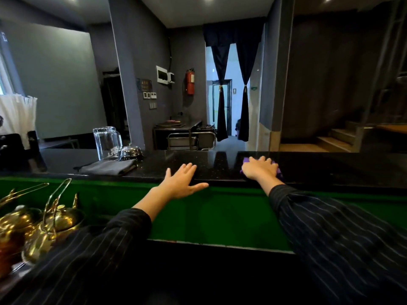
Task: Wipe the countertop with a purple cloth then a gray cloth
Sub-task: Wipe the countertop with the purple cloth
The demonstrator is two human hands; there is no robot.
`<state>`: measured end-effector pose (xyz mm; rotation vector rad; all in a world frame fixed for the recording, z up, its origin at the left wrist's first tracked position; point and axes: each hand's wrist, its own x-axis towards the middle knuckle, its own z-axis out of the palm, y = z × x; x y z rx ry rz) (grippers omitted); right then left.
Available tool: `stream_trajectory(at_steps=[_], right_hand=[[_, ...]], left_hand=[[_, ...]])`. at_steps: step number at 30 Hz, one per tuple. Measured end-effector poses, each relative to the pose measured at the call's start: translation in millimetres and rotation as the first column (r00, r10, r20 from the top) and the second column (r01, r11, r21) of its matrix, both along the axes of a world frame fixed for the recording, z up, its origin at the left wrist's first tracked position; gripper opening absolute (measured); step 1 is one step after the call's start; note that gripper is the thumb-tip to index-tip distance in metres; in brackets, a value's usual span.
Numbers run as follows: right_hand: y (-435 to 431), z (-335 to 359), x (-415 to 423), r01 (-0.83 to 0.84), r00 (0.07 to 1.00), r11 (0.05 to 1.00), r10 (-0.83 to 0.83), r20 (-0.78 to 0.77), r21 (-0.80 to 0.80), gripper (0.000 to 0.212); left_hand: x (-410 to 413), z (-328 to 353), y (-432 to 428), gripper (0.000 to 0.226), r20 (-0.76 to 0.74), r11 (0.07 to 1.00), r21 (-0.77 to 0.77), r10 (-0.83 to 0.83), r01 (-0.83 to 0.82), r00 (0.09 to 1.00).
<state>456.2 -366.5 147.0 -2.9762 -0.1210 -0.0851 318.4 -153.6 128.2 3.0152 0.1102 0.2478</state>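
Observation:
A black speckled countertop runs across the view above a green front panel. My right hand lies flat on a purple cloth on the counter's right part; only the cloth's edges show around the fingers. My left hand rests at the counter's near edge with its fingers spread and nothing in it. A folded gray cloth lies on the counter to the left, apart from both hands.
A clear glass pitcher and a metal call bell stand behind the gray cloth. Brass teapots with tall handles sit at lower left below the counter. Beyond the counter are a room, a curtained doorway and stairs at right.

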Motion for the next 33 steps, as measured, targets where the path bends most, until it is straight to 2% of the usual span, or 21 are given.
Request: stream_trajectory(at_steps=[1,2,4,6,8,10,13,15,17,19,21,23,26,29,33], right_hand=[[-2,0,-5,0.073,0.997,0.997,-0.073,0.006,-0.02,0.061],[-2,0,-11,0.069,0.998,0.997,-0.068,0.005,-0.032,0.062],[-5,1,-16,-0.131,0.991,0.991,0.131,-0.001,-0.031,0.058],[-25,3,-13,-0.337,0.94,0.942,0.337,-0.06,0.006,0.054],[-62,6,-2,-0.38,0.918,0.925,0.38,-0.116,0.022,0.052],[-105,6,12,-0.283,0.95,0.959,0.285,-0.127,0.031,0.053],[-154,0,28,-0.007,1.0,1.0,0.007,-0.02,0.021,0.056],[-156,-3,31,0.178,0.984,0.984,-0.177,0.016,-0.01,0.059],[-139,0,26,0.283,0.959,0.958,-0.284,-0.013,-0.032,0.063],[-119,4,19,0.259,0.966,0.965,-0.259,-0.013,-0.039,0.065],[-103,4,11,0.057,0.998,0.998,-0.057,0.006,-0.035,0.063],[-95,1,0,-0.17,0.985,0.985,0.17,-0.016,-0.022,0.058],[-114,2,-7,-0.33,0.942,0.944,0.331,-0.049,0.015,0.054],[-164,5,-1,-0.273,0.961,0.962,0.274,-0.045,0.023,0.053],[-230,6,16,-0.021,0.998,0.999,0.023,-0.059,0.039,0.053]], left_hand=[[7,-2,-19,0.092,-0.004,0.999,0.006,-0.038,0.038,0.999],[15,-4,-36,0.088,0.003,0.998,0.001,-0.065,0.065,0.998],[32,-3,-66,0.076,0.03,0.995,-0.029,-0.095,0.096,0.995],[50,2,-90,0.066,0.046,0.992,-0.035,-0.119,0.121,0.992],[65,8,-109,0.063,0.052,0.989,-0.026,-0.144,0.145,0.988],[74,8,-123,0.064,0.043,0.985,-0.032,-0.168,0.169,0.985],[80,-2,-134,0.063,0.016,0.982,0.007,-0.19,0.19,0.982],[84,-9,-133,0.06,0.05,0.984,0.042,-0.177,0.175,0.983],[88,-10,-131,0.059,0.07,0.983,0.062,-0.178,0.174,0.982],[92,-8,-130,0.057,0.074,0.983,0.045,-0.179,0.176,0.981],[96,-4,-131,0.054,0.073,0.986,0.015,-0.167,0.166,0.983],[100,1,-130,0.053,0.04,0.99,-0.011,-0.142,0.142,0.989],[105,6,-126,0.052,-0.006,0.991,-0.061,-0.122,0.122,0.992],[107,6,-122,0.047,0.018,0.987,-0.084,-0.138,0.139,0.99],[109,5,-123,0.041,0.082,0.985,-0.052,-0.161,0.166,0.983]])
